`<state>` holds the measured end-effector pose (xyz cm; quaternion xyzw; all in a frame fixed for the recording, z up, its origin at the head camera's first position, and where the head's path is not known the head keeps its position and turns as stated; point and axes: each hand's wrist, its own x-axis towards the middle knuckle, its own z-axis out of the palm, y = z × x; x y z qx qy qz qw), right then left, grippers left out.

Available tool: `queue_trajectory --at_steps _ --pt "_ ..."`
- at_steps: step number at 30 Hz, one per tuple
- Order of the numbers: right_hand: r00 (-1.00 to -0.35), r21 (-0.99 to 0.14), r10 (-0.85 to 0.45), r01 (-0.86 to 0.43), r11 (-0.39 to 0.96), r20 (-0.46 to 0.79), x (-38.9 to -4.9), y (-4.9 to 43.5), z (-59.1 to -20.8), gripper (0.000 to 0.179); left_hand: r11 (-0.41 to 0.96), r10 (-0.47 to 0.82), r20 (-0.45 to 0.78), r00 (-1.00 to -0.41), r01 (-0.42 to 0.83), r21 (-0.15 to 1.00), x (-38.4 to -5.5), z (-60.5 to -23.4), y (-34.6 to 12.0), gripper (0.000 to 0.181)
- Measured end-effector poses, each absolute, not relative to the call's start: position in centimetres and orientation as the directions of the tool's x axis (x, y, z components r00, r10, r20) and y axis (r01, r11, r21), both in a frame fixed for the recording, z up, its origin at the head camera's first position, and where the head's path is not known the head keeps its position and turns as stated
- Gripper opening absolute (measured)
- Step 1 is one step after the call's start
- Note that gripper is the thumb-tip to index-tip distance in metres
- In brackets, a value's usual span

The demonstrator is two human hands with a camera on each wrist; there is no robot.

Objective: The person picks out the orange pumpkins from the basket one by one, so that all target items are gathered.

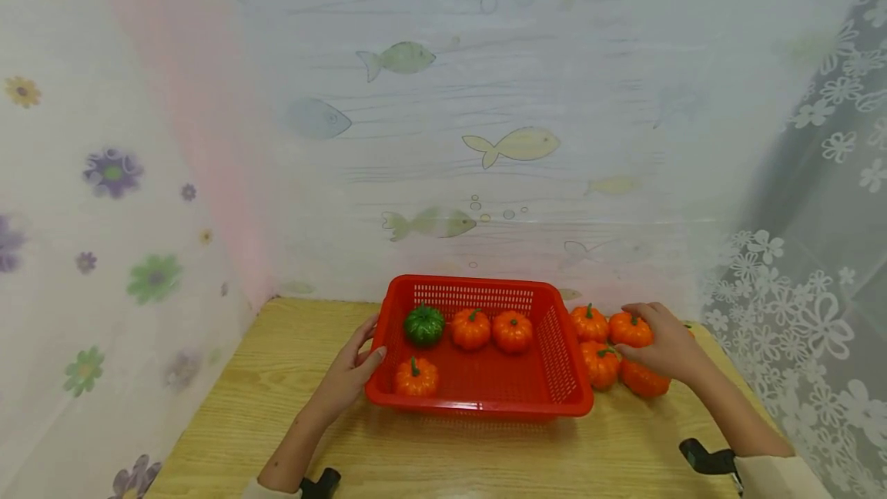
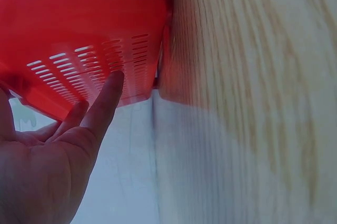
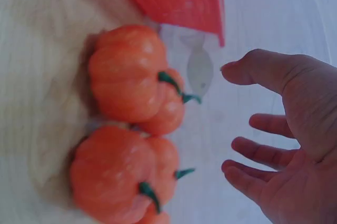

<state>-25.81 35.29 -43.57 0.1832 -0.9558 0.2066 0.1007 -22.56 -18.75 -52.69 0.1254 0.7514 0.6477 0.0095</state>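
A red plastic basket [image 1: 478, 409] stands on the table, holding a green pumpkin [image 1: 424, 325] and three orange pumpkins, one of them an orange pumpkin [image 1: 416, 378] near its front left corner. My left hand [image 1: 351, 366] rests on the basket's left side. In the left wrist view its extended fingers [image 2: 105, 103] touch the slotted outer wall. Right of the basket, several orange pumpkins with green stems sit close together. Over them hovers my right hand [image 1: 660, 345], fingers spread and holding nothing. The right wrist view shows it apart from the nearest pumpkin [image 3: 129, 74].
The wooden table [image 1: 277, 376] reaches a back wall covering [image 1: 416, 175] printed with fish. Flower-patterned sheets hang at the left and right. The basket's right wall stands close beside the loose pumpkins.
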Motion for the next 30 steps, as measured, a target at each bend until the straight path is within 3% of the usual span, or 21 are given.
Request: queue_trajectory --at_steps 20,30 --pt "-0.793 -0.338 -0.585 -0.604 0.721 0.170 -31.0 25.6 -40.6 0.063 0.145 0.178 0.133 -0.975 0.160 0.976 -22.5 -52.6 -18.6 0.066" --pt "-0.771 -0.251 -0.637 -0.612 0.750 -0.024 -33.3 21.5 -41.2 0.069 0.128 0.194 0.146 -0.970 0.173 0.977 -22.5 -52.7 -18.7 0.066"
